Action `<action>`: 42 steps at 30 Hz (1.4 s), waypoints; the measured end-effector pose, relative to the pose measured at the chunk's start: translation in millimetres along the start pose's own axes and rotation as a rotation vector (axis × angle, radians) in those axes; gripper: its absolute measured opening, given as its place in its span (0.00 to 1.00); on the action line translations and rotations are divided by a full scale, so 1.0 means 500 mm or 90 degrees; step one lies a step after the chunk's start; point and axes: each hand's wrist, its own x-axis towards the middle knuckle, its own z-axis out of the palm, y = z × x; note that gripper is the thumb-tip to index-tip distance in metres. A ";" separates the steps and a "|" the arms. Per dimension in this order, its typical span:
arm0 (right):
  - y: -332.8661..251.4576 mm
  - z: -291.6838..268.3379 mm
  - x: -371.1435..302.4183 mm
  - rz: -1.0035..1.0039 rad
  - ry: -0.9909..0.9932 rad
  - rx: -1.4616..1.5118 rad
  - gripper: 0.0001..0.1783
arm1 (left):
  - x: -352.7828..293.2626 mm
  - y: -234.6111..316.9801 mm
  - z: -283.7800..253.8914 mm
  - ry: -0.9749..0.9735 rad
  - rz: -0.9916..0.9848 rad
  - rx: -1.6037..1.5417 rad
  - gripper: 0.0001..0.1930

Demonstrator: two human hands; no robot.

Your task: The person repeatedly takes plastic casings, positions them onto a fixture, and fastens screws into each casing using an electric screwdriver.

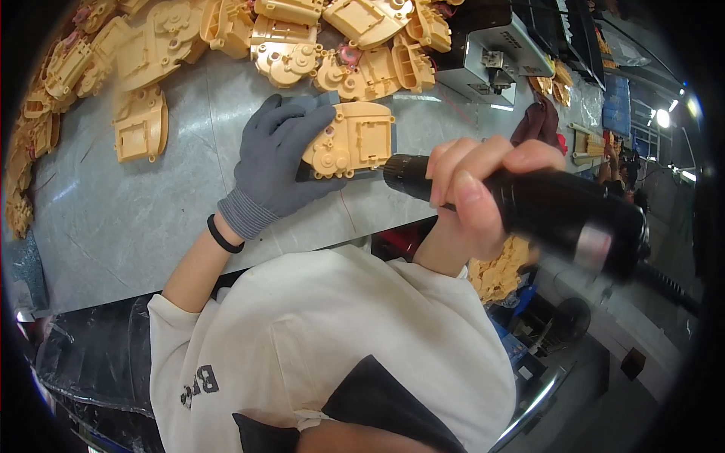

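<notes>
My left hand (276, 155), in a grey knitted glove, is closed round the left side of a yellow plastic housing (353, 140) with round bosses and a rectangular recess. Under the housing a dark block or fixture (330, 99) partly shows. My bare right hand (483, 185) grips a black corded electric screwdriver (566, 208), held nearly level. Its front end points left at the lower right corner of the housing. The bit's tip is too small to tell whether it touches.
Many similar yellow housings (362, 75) are heaped along the table's far and left edges. One lone housing (141, 124) lies on the grey table (136, 234). A metal-fronted machine (487, 60) stands at the far right. More yellow parts (500, 272) sit below, right of my body.
</notes>
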 end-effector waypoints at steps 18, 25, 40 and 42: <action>-0.087 -0.167 0.111 -0.127 0.055 0.003 0.24 | 0.010 0.006 -0.014 -0.005 0.008 -0.022 0.40; 0.008 -0.254 0.219 -0.155 0.325 -0.279 0.16 | 0.022 0.016 -0.023 -0.080 -0.023 -0.057 0.41; -0.025 0.019 0.032 -0.025 -0.256 0.008 0.27 | 0.020 0.000 -0.024 -0.035 0.020 -0.061 0.43; -0.012 0.024 0.027 -0.021 -0.262 0.032 0.27 | 0.016 -0.004 -0.024 -0.045 0.021 -0.058 0.43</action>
